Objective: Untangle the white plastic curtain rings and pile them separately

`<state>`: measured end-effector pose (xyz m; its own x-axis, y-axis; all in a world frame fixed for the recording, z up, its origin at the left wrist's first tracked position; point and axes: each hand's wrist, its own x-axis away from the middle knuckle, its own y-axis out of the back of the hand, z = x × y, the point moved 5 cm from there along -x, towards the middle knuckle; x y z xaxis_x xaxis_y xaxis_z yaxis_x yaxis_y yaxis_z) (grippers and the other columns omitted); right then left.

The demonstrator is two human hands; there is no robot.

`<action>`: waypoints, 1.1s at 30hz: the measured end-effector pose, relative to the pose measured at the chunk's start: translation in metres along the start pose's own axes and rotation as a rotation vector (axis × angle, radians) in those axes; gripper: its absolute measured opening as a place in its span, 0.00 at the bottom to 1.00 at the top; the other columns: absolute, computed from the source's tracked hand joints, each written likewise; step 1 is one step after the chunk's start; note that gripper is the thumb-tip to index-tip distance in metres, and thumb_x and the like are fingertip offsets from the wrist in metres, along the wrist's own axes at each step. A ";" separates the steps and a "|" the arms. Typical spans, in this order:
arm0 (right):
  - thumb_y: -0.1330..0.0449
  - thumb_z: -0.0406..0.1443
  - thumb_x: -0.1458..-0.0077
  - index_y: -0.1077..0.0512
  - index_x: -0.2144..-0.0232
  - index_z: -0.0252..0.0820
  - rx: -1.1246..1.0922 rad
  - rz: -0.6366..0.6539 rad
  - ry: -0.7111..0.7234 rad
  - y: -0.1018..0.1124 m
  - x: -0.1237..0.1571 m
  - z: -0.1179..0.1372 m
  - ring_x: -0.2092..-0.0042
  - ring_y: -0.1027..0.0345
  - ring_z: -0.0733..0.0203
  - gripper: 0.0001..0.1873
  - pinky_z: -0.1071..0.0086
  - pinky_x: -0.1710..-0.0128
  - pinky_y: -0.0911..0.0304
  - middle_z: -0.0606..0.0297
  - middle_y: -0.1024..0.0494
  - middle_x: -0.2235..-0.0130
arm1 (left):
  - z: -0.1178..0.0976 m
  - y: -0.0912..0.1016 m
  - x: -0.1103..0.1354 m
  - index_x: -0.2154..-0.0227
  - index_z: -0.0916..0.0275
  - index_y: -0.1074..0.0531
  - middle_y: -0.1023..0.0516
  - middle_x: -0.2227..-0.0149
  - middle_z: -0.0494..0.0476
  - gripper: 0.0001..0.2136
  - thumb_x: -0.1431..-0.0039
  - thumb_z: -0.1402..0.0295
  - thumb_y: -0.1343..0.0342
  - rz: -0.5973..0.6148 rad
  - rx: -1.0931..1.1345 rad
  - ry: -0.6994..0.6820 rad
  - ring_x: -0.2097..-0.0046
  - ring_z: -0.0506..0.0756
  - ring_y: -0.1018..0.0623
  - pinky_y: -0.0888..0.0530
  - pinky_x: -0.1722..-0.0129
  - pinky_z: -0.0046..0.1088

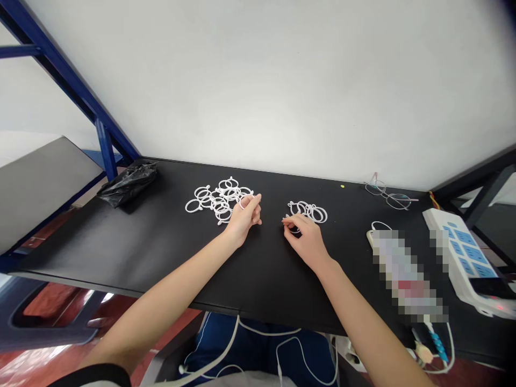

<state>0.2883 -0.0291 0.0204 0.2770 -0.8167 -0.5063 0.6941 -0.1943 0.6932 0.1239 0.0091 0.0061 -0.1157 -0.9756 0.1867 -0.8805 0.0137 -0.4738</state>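
Loose white plastic curtain rings [220,203], each with a small nub, lie in a pile on the black table. At the right edge of this pile my left hand [244,217] is closed, thumb and fingers pinching one white ring [242,201]. A smaller group of the same rings [318,215] lies farther right. My right hand [306,236] is low over its near side, with fingertips pinched on a white ring [295,231], partly hidden by the fingers.
A black plastic bag [128,184] lies at the table's left end. On the right are eyeglasses [385,194], a blurred phone-like object [407,274] with a cable, and a white power strip [463,252]. A white wall rises behind; cables hang below the front edge.
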 end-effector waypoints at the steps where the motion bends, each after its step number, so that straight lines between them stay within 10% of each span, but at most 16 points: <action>1: 0.46 0.26 0.45 0.30 0.67 0.42 -0.002 -0.007 0.000 0.000 0.000 0.000 0.67 0.30 0.59 0.09 0.64 0.62 0.34 0.64 0.26 0.69 | 0.000 0.001 0.000 0.75 0.62 0.39 0.39 0.81 0.42 0.17 0.49 0.58 0.36 -0.005 0.004 -0.012 0.82 0.42 0.42 0.34 0.78 0.19; 13: 0.47 0.25 0.46 0.30 0.67 0.43 -0.009 -0.062 0.033 0.003 0.001 0.003 0.65 0.30 0.58 0.10 0.64 0.63 0.34 0.64 0.26 0.68 | 0.003 0.014 -0.004 0.64 0.66 0.27 0.38 0.84 0.46 0.21 0.35 0.52 0.55 -0.068 0.161 0.058 0.82 0.46 0.40 0.34 0.78 0.21; 33: 0.46 0.25 0.47 0.29 0.70 0.43 -0.066 -0.159 0.008 0.010 -0.001 0.008 0.67 0.28 0.59 0.10 0.65 0.64 0.32 0.64 0.24 0.70 | 0.002 0.009 -0.003 0.66 0.64 0.31 0.40 0.82 0.43 0.15 0.39 0.55 0.47 -0.037 0.236 0.127 0.82 0.45 0.41 0.36 0.80 0.20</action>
<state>0.2895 -0.0341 0.0316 0.1655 -0.7740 -0.6112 0.7715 -0.2845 0.5691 0.1172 0.0121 -0.0007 -0.1552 -0.9391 0.3066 -0.7554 -0.0872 -0.6494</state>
